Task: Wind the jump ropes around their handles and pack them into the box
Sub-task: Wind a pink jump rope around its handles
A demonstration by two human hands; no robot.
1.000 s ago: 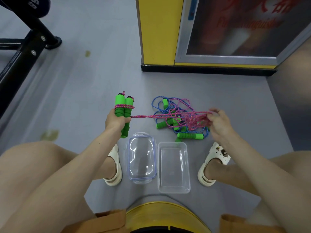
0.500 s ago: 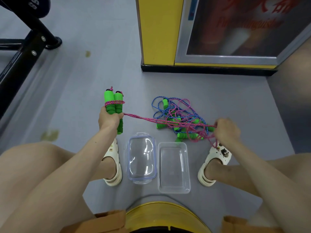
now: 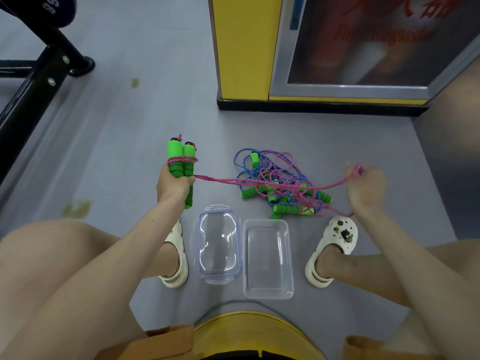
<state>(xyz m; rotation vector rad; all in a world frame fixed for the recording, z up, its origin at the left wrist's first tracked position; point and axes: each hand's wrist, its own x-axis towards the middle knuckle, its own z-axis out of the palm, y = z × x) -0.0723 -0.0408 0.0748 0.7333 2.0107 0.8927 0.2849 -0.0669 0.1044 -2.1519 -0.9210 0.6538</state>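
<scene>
My left hand (image 3: 172,184) grips a pair of green foam handles (image 3: 181,162) upright, with a few turns of pink rope around them. The pink rope (image 3: 259,181) runs taut from the handles to my right hand (image 3: 366,188), which is blurred and pinches the rope up at the right. Between my hands a tangle of blue and pink jump ropes (image 3: 278,183) with several green handles lies on the floor. A clear plastic box (image 3: 267,258) stands open in front of my feet, nothing in it, with its clear lid (image 3: 219,242) lying beside it on the left.
Grey floor all around. A yellow pillar and framed panel (image 3: 244,48) stand behind the pile. Black metal equipment legs (image 3: 39,81) are at the far left. My feet in white clogs (image 3: 335,245) flank the box and lid. A yellow stool edge (image 3: 249,331) is below.
My right hand swung from the pile down towards my right foot, then out and up to the right, drawing the pink rope taut. My left hand shifted left with the handles.
</scene>
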